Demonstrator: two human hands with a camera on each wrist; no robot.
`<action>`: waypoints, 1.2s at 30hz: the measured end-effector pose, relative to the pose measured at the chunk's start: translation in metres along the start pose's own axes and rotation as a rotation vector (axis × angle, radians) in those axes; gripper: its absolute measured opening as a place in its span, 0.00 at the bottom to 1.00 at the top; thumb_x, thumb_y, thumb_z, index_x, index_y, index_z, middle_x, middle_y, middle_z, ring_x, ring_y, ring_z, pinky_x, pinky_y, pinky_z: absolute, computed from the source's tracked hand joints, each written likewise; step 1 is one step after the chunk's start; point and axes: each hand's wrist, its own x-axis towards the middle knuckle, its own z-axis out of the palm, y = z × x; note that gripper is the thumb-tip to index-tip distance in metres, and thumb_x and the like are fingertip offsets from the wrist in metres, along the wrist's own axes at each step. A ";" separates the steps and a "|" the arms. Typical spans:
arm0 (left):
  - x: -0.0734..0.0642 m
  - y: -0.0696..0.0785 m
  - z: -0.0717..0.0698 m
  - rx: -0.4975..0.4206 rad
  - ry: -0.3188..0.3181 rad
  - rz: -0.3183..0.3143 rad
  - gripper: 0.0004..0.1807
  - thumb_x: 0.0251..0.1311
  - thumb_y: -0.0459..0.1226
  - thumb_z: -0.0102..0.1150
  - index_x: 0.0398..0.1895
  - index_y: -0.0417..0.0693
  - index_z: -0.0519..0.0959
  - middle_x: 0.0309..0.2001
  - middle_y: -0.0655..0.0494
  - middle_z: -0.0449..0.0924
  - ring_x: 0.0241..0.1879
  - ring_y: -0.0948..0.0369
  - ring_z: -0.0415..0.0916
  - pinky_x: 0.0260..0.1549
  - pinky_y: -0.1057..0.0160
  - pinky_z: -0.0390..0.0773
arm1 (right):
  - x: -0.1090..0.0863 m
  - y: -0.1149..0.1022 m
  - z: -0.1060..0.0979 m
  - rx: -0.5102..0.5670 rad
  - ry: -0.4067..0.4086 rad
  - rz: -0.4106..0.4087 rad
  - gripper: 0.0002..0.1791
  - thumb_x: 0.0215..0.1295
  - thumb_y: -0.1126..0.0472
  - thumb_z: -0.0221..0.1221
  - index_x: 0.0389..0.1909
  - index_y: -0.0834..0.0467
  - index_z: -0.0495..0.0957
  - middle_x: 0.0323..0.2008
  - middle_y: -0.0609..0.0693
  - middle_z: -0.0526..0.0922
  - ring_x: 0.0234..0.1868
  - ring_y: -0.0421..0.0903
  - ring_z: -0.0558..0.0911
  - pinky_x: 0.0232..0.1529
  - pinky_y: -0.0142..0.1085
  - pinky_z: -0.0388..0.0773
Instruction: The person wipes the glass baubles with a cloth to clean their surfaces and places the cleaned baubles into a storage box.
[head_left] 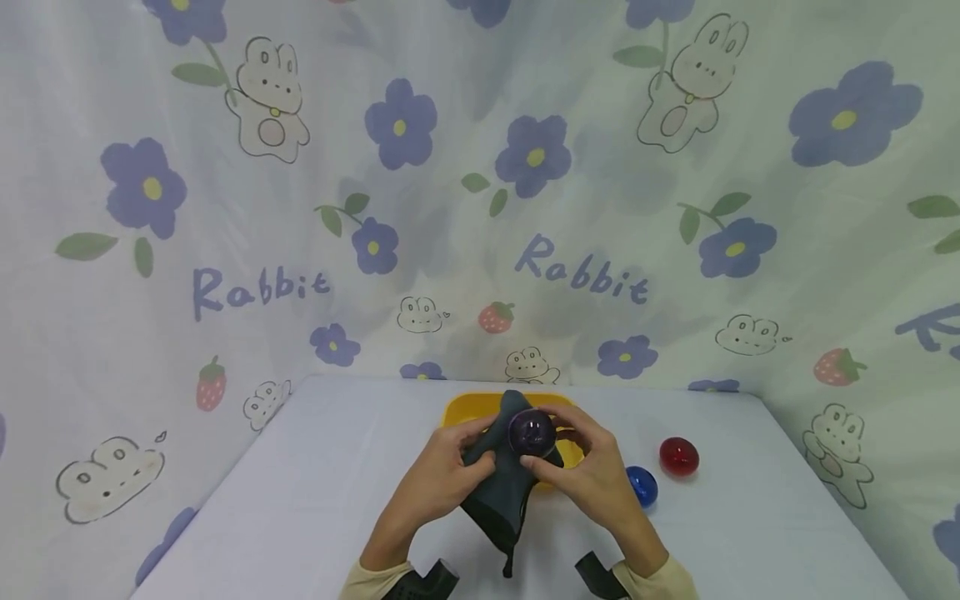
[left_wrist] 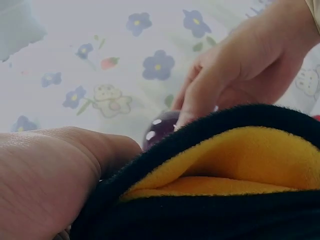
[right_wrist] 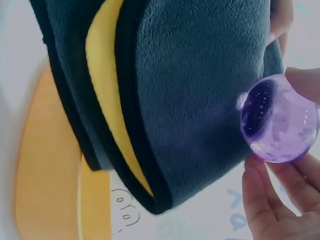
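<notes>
Right grip (head_left: 592,467) pinches the purple ball (head_left: 532,432) beside the dark cloth (head_left: 495,500) that my left grip (head_left: 442,471) pinches, so I judge this ball's handling under way, with the blue ball (head_left: 642,487) and red ball (head_left: 679,457) untouched on the surface (head_left: 315,492) to the right.

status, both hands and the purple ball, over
Left hand gripping dark grey, yellow-lined fleece cloth. Right hand holding translucent purple ball. No obstruction seen; glossy blue ball, glossy red ball off right.
</notes>
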 end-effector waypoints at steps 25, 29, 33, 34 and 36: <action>-0.002 0.010 0.002 0.022 0.132 0.041 0.28 0.65 0.27 0.55 0.69 0.46 0.77 0.60 0.39 0.84 0.44 0.52 0.89 0.40 0.63 0.88 | 0.002 0.008 -0.004 -0.018 -0.207 0.159 0.33 0.49 0.57 0.78 0.60 0.48 0.81 0.53 0.46 0.86 0.50 0.45 0.85 0.55 0.36 0.83; -0.002 0.009 0.000 0.049 0.150 0.078 0.28 0.65 0.27 0.56 0.68 0.48 0.78 0.60 0.44 0.85 0.46 0.53 0.86 0.45 0.62 0.87 | 0.000 0.003 0.000 0.018 -0.266 0.064 0.32 0.50 0.57 0.78 0.59 0.48 0.81 0.53 0.46 0.86 0.49 0.44 0.86 0.54 0.33 0.83; -0.001 0.006 -0.002 0.088 0.145 0.111 0.27 0.64 0.26 0.56 0.67 0.48 0.79 0.59 0.46 0.85 0.47 0.55 0.85 0.48 0.61 0.86 | -0.002 0.001 0.003 0.050 -0.297 0.016 0.31 0.51 0.55 0.78 0.59 0.48 0.81 0.54 0.46 0.86 0.51 0.45 0.86 0.53 0.35 0.84; 0.000 0.005 -0.002 0.093 0.142 0.114 0.27 0.64 0.26 0.56 0.67 0.48 0.79 0.59 0.46 0.85 0.47 0.55 0.84 0.49 0.61 0.86 | -0.002 0.000 0.003 0.054 -0.299 0.014 0.31 0.51 0.55 0.78 0.59 0.48 0.81 0.54 0.46 0.86 0.52 0.45 0.86 0.53 0.35 0.84; -0.001 0.003 -0.003 0.102 0.137 0.114 0.27 0.64 0.26 0.56 0.67 0.48 0.79 0.59 0.47 0.85 0.47 0.56 0.84 0.50 0.61 0.86 | -0.003 0.000 0.004 0.059 -0.301 0.010 0.31 0.52 0.56 0.78 0.59 0.48 0.81 0.54 0.46 0.86 0.52 0.46 0.86 0.53 0.36 0.84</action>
